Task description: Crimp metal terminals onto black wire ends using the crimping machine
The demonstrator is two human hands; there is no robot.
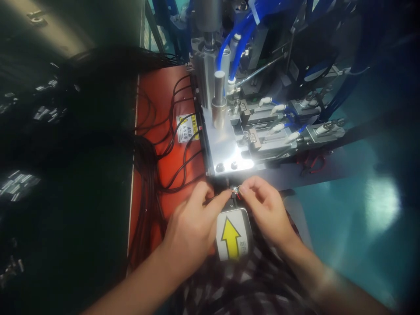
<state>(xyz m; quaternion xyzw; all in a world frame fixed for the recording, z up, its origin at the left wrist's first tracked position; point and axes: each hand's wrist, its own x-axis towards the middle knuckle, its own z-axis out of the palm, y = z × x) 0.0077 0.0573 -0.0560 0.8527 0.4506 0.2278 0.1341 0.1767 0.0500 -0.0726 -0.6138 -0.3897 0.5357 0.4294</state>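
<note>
My left hand point(193, 218) pinches the end of a black cable, close to where its thin coloured wires point(235, 190) come out. Opposite it, my right hand point(265, 205) has thumb and index finger closed on the tips of those fine wires, one of them red. Both hands meet just in front of the metal machine plate point(226, 153). Below the fingertips is a white plate with a yellow arrow point(231, 238). The exact grip of the fingers on each wire is too small to make out.
Black cables point(147, 175) lie bundled across an orange-red surface point(177, 175) on the left, beside a warning label point(188, 128). Pneumatic cylinders with blue hoses point(234, 48) fill the machine behind. Red-handled pliers point(316, 165) lie at right. Dark bags with shiny connectors point(19, 183) are far left.
</note>
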